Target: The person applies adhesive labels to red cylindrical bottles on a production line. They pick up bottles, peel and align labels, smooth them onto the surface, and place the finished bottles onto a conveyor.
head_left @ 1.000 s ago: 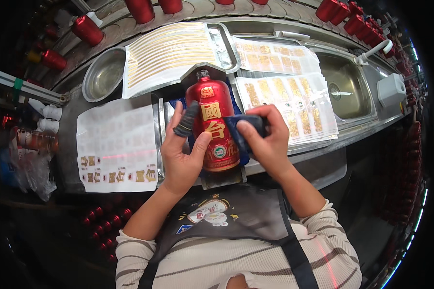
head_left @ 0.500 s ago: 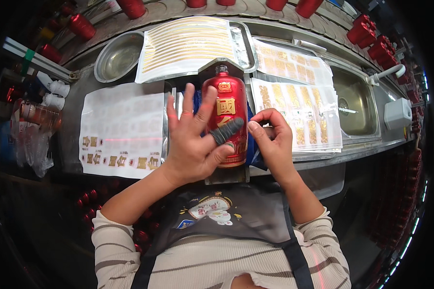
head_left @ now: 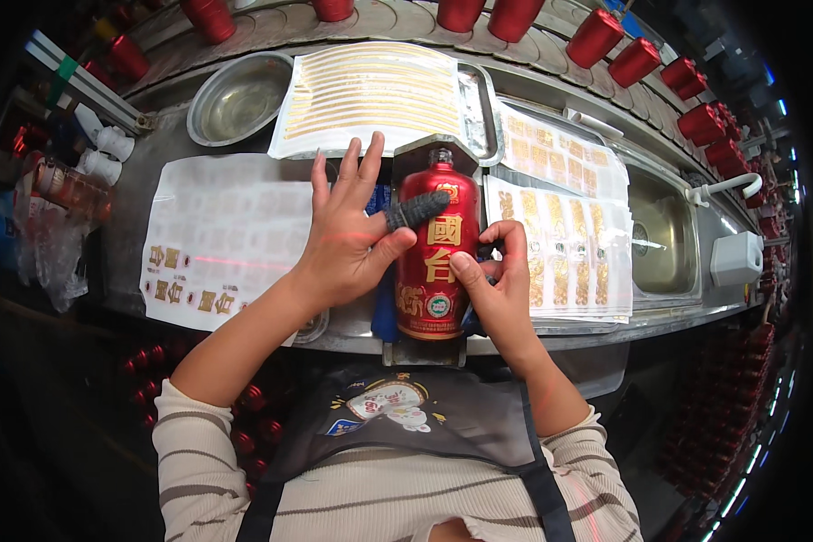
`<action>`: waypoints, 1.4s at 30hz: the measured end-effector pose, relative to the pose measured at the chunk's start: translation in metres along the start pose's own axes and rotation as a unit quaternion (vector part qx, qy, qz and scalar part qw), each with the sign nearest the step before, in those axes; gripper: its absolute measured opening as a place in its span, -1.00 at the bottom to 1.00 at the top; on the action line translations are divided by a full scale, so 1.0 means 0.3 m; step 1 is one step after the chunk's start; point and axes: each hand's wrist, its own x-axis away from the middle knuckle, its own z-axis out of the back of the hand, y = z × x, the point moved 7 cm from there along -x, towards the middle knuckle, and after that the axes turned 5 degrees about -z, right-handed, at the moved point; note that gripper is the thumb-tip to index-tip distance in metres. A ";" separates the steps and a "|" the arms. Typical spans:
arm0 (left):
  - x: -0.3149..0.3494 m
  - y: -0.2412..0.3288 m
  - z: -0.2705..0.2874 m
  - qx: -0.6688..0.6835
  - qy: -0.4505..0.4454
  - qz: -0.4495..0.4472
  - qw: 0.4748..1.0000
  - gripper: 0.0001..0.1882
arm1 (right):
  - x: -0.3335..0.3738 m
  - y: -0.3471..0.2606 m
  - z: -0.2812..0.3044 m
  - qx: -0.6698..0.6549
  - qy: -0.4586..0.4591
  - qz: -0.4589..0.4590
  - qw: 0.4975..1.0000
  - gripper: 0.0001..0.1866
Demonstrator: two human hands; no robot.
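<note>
A red bottle with raised gold characters and a round green-and-white emblem lies face up in a metal cradle. Spread over its upper left side, my left hand is open. Its index finger wears a dark finger cot and rests across the gold emblem below the neck. My right hand grips the bottle's right edge, thumb on the lower gold character and the other fingers curled and partly hidden. Left of the bottle lies a white sheet of gold stickers, with most of its places bare.
Behind stand a metal bowl and a sheet of thin gold strips on a tray. Sticker sheets lie to the right, before a sink and a white jug. Red bottles line a conveyor at the back.
My left index finger has moved from the gold characters up to the emblem near the neck. My right thumb has come onto the bottle's front. The whole view has shifted slightly.
</note>
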 end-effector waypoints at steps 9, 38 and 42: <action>-0.115 -0.007 -0.020 -0.020 0.016 -0.057 0.998 -0.51 | -0.019 0.014 -0.012 -0.035 -0.023 0.003 0.999 -0.51; 0.117 0.130 -0.122 0.448 0.127 0.306 0.831 -0.26 | 0.034 0.071 0.192 -0.027 0.117 0.082 0.989 -0.81; 0.136 0.107 -0.109 0.429 0.118 0.322 0.836 -0.28 | 0.068 -0.013 0.078 -0.011 0.063 0.061 0.996 -0.78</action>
